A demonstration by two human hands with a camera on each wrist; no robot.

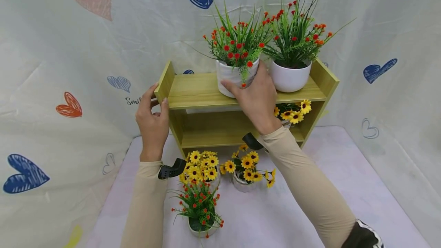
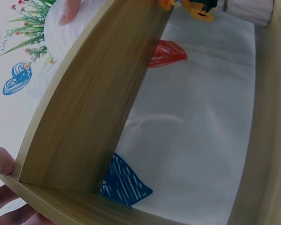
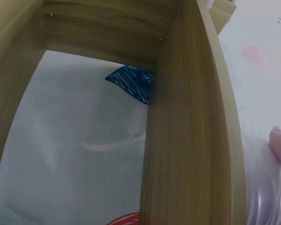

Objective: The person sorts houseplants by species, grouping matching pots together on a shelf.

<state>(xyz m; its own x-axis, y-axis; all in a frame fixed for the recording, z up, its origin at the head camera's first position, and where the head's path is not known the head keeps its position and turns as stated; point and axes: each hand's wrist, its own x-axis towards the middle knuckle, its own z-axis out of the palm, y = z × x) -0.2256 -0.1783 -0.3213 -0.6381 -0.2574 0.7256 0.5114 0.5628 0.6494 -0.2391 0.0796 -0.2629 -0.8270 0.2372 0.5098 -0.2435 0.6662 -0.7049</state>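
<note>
Right hand (image 1: 256,97) grips one of two upper white pots (image 1: 228,75).

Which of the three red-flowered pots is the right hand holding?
The leftmost white pot on the top shelf, gripped by the right hand. The pot to its right and the red-flowered one on the table aren't held.

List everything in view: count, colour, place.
shelf: 1, yellowish, on table
table: 1, pale lilac, under shelf
potted red flowers: 3, red, two atop shelf, one on table
potted yellow flowers: 3, yellow, one inside shelf, two on table
curtain: 1, whitish, heart-printed, behind shelf
wrist cameras: 2, black, on wrists
dark cloth: 1, black-and-white, near right elbow
sleeves: 2, beige, on arms
left hand: 1, bare, holding shelf's left end
right hand: 1, bare, gripping shelf top's left pot
</note>
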